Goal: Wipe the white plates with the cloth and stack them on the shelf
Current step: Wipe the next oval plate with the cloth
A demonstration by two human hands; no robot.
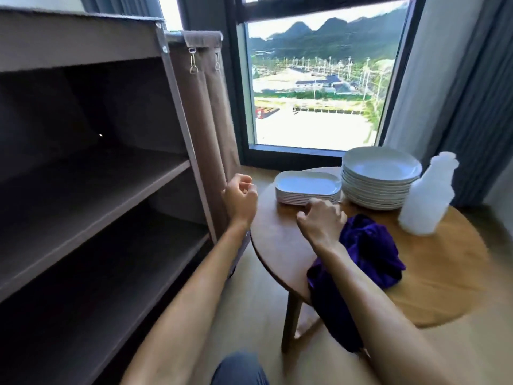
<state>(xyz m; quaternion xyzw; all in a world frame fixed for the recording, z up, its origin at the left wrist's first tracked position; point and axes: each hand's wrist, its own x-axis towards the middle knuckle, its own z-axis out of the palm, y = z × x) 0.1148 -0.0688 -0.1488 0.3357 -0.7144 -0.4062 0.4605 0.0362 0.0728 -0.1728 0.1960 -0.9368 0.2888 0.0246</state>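
Note:
Two stacks of white plates stand at the back of a round wooden table (pixel 280 245): a low stack of oblong plates (pixel 306 187) and a taller stack of round plates (pixel 380 177) to its right. A purple cloth (pixel 369 251) lies crumpled on the table and hangs over its front edge. My right hand (pixel 323 219) hovers loosely curled just in front of the oblong stack, above the cloth's left end, holding nothing. My left hand (pixel 241 198) is raised left of the table, fingers curled, holding nothing. The brown fabric shelf unit (pixel 91 195) on the left has bare shelves.
A white plastic bottle (pixel 429 195) stands on the table right of the round plates. The shelf's rolled-back fabric cover (pixel 205 112) hangs between shelf and table. A window and grey curtains are behind. A wooden floor lies below, and my knee (pixel 240 369) shows at the bottom.

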